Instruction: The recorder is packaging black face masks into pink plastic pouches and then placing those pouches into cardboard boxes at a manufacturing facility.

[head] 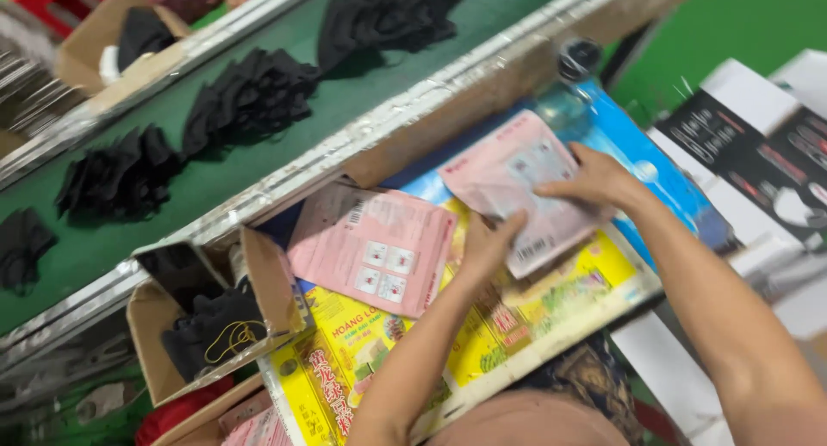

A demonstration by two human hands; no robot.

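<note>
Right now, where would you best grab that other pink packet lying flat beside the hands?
Probably the pink packet's lower right corner, coming from the right: it lies flat, and that corner overhangs the yellow board, free of the cardboard box.

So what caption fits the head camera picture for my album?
Both hands, left hand and right hand, hold a pink packet beside black masks.
</note>
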